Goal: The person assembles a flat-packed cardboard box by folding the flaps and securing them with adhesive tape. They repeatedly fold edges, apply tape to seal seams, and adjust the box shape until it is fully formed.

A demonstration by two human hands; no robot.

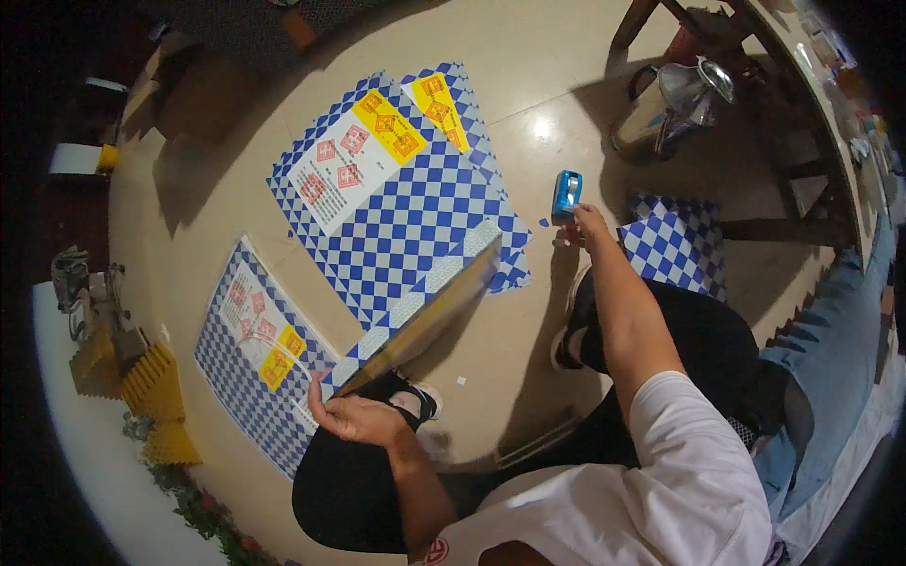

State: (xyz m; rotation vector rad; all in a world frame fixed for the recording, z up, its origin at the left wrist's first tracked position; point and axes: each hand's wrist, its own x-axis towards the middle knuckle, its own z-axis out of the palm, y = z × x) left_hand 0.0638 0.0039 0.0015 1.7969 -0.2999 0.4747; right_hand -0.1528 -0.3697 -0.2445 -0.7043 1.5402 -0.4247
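My left hand point(363, 420) is closed round the near corner of a thin panel point(429, 292) with a blue-and-white checked edge, tilted up on its side. Just above the floor on the right, the bent fingers of my right hand point(587, 228) are at the near end of a blue tape dispenser point(568, 191). Whatever they pinch is too small to make out. Beyond the panel, a large checked sheet point(406, 226) with a white and yellow printed area lies flat, partly over another checked sheet point(472, 118).
Another checked sheet point(250, 349) in clear wrap lies at the left. A checked piece point(675, 245) rests by my right knee. Beyond it are a metal jug point(665, 104) and a wooden table leg point(821, 141). Yellow pleated pieces point(151, 382) are at the far left.
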